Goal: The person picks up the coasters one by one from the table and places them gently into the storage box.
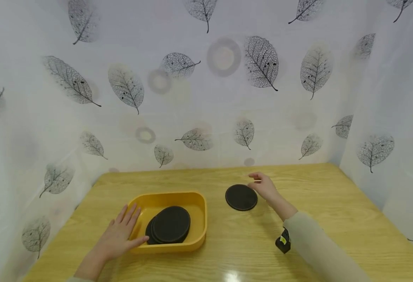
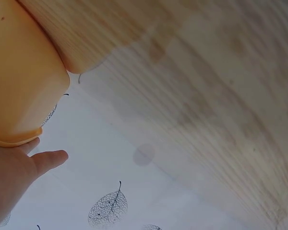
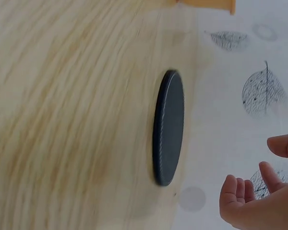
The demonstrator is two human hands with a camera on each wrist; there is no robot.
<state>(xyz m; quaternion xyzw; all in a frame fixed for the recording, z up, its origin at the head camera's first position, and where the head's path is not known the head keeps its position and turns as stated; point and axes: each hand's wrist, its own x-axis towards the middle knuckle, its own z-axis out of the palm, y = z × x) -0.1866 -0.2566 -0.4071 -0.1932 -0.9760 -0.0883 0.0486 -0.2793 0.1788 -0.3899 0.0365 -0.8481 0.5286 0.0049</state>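
A round black coaster with a stitched edge lies flat on the wooden table. My right hand hovers just beyond its right edge, fingers loosely bent and nothing held; in the right wrist view a gap separates the hand from the coaster. To the left is a yellow tray, with several black coasters overlapping in a pile inside. My left hand rests on the tray's left rim, its fingers straight and spread. In the left wrist view that hand touches the tray's edge.
The light wooden table carries the tray and the coaster. A white curtain with leaf prints stands along the back and both sides. A small black device sits at the right wrist.
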